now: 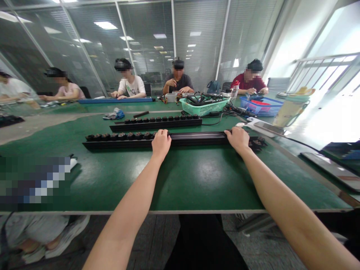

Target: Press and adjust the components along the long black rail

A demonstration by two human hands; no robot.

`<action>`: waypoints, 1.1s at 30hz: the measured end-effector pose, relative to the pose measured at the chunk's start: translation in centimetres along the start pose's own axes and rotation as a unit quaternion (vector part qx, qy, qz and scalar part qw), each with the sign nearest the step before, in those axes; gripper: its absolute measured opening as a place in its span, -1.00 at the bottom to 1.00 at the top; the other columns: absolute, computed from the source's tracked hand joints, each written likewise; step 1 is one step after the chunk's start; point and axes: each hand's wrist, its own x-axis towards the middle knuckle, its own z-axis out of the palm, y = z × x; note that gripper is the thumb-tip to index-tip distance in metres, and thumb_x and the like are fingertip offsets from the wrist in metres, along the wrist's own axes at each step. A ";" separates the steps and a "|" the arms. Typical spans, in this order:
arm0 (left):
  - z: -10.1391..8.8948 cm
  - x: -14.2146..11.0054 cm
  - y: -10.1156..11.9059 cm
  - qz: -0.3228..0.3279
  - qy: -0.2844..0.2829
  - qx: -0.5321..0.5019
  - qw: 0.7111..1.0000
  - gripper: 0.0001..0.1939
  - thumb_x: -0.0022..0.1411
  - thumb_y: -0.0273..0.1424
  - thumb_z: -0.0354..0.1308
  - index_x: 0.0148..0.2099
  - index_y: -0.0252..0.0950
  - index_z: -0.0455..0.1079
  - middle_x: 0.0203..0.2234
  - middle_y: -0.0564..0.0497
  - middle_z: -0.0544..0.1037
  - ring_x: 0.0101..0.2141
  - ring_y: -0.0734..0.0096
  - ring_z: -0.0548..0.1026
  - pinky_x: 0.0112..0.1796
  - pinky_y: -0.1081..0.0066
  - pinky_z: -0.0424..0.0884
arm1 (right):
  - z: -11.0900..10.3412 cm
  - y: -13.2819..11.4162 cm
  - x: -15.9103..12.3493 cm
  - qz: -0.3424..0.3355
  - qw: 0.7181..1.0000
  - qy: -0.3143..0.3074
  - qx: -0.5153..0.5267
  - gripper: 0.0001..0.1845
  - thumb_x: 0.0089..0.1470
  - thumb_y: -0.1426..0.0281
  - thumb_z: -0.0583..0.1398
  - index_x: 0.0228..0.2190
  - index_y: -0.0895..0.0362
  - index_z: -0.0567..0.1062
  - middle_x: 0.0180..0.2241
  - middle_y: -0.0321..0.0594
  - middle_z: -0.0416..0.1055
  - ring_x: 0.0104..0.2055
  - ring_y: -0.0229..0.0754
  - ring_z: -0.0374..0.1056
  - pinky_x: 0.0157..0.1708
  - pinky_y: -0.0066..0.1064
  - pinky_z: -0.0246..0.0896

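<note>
A long black power strip (197, 138) with a row of round sockets lies across the green table (185, 180) in front of me. My left hand (161, 143) is curled over its middle, fingers closed on the bar. My right hand (238, 138) grips the same strip further right, near its end. Both arms reach straight out over the table. A second, similar black power strip (156, 123) lies just behind the first, untouched.
A green basket (204, 105) of cables and a blue basket (261, 107) stand at the back right. A white device (266, 127) lies right of the strips. Several people sit along the far side. A blurred patch (35, 183) covers the near left.
</note>
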 end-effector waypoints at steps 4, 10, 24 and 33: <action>-0.1 0.0 0.0 -0.001 -0.003 -0.002 1.000 -0.72 0.44 -0.38 0.01 0.12 -0.21 0.41 0.09 -0.15 0.49 0.09 0.13 0.47 -0.07 0.26 0.51 | 0.0 -0.1 0.0 0.003 1.000 0.001 -0.002 -0.47 0.36 0.15 0.03 -0.09 0.31 0.60 -0.03 0.26 0.52 -0.01 0.17 0.46 -0.09 -0.20 0.26; -0.1 0.0 0.0 -0.005 -0.006 0.000 1.000 -0.70 0.45 -0.37 -0.01 0.14 -0.19 0.42 0.11 -0.15 0.48 0.10 0.14 0.46 -0.05 0.27 0.51 | -0.4 0.0 -0.2 0.009 1.000 0.003 0.002 -0.47 0.36 0.14 0.04 -0.10 0.31 0.61 -0.03 0.26 0.52 -0.02 0.16 0.46 -0.09 -0.19 0.25; 0.0 0.0 0.0 0.002 0.003 0.009 1.000 -0.70 0.45 -0.37 0.01 0.14 -0.22 0.42 0.10 -0.14 0.49 0.09 0.15 0.47 -0.05 0.28 0.51 | -0.2 0.2 -0.1 0.018 1.000 0.007 -0.002 -0.49 0.36 0.19 0.06 -0.09 0.36 0.60 -0.03 0.27 0.52 0.00 0.19 0.46 -0.08 -0.20 0.25; 0.1 0.0 0.0 -0.001 0.000 0.009 1.000 -0.70 0.45 -0.37 0.00 0.14 -0.22 0.42 0.11 -0.14 0.49 0.09 0.16 0.47 -0.06 0.28 0.51 | -0.4 0.3 0.0 0.027 1.000 0.003 -0.003 -0.48 0.36 0.19 0.06 -0.06 0.38 0.59 -0.02 0.29 0.52 0.01 0.19 0.47 -0.07 -0.21 0.27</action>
